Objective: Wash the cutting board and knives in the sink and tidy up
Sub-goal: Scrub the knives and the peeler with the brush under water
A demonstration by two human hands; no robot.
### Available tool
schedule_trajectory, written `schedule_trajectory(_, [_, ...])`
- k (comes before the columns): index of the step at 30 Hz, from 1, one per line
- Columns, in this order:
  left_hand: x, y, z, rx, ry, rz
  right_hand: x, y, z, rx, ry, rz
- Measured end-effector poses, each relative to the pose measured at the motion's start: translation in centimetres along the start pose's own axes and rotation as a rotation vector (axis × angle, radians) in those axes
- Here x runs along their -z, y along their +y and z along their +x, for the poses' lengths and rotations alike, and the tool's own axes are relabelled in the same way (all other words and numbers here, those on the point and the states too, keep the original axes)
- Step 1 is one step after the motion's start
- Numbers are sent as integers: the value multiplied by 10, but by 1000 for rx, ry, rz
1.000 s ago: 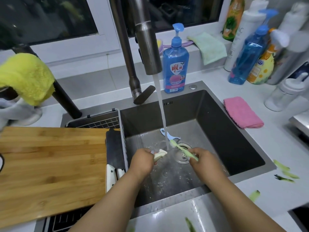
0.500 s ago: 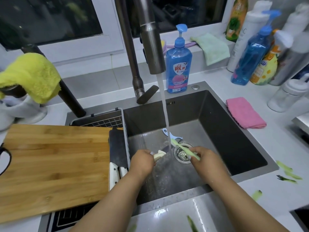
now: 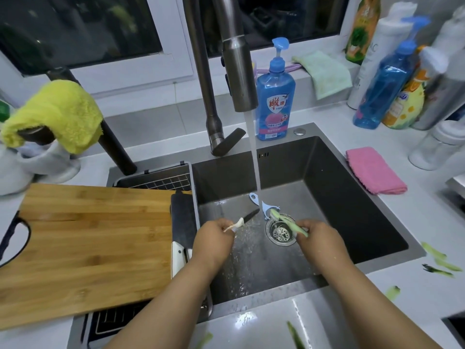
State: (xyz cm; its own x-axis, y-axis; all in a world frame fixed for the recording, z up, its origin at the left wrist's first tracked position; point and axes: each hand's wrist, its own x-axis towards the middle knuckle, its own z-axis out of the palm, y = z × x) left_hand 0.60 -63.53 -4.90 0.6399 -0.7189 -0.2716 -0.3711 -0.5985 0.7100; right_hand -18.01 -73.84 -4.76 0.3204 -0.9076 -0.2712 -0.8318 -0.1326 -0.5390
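Left hand (image 3: 214, 239) gripping small dark-bladed knife (image 3: 247, 217), white handle mostly hidden. Right hand (image 3: 320, 241) curled round slim green brush (image 3: 289, 221) above steel sink (image 3: 339, 197).

Small dark-bladed knife (image 3: 247, 217) slants over the sink (image 3: 352, 197); bamboo cutting board (image 3: 83, 245) alongside.

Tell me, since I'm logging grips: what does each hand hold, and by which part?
Left hand grips a small knife by its white handle; right hand holds a green brush by its handle.

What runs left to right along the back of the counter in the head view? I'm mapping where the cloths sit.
yellow cloth → faucet → blue soap bottle → green cloth → pink cloth
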Motion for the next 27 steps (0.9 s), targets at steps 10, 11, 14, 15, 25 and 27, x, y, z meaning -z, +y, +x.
schedule_trajectory(10, [22, -15, -12, -141, 206, 86, -5, -16, -5, 31, 15, 44])
schedule_trajectory(11, [28, -18, -14, -130, 240, 44, -7, -19, -4, 28, 12, 42])
schedule_trajectory(14, [45, -30, -17, -69, 328, -89, -13, -23, -3, 24, 3, 34])
schedule_trajectory(15, [51, -35, -18, -44, 369, -128, -15, -25, -3, 30, 1, 29])
schedule_trajectory(25, [77, -77, -7, 283, 480, -109, -23, -33, 0, 44, 6, 18])
schedule_trajectory(27, [74, -81, -7, 299, 436, -3, -22, -34, -1, 41, 4, 19])
